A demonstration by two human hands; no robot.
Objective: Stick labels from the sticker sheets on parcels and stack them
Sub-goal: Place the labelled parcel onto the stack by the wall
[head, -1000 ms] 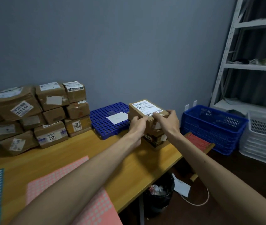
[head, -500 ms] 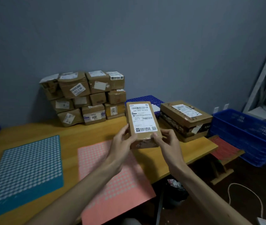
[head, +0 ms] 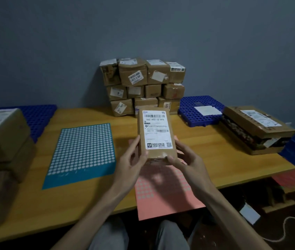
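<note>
Parcel (head: 156,134) in both hands' grip, left hand (head: 130,159), right hand (head: 188,159), long axis pointing away, label up, two sticker sheets: teal (head: 83,152), pink (head: 163,192), on tabletop (head: 215,156).

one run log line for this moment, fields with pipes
hands: left hand and right hand both hold parcel | parcel: lifted over pink sticker sheet | teal sticker sheet: flat on table

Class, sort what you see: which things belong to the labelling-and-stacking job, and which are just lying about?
Belongs to the job:
held parcel, in left hand and right hand
teal sticker sheet
pink sticker sheet
stacked parcels

Lying about:
blue grid tray
white cable
</note>
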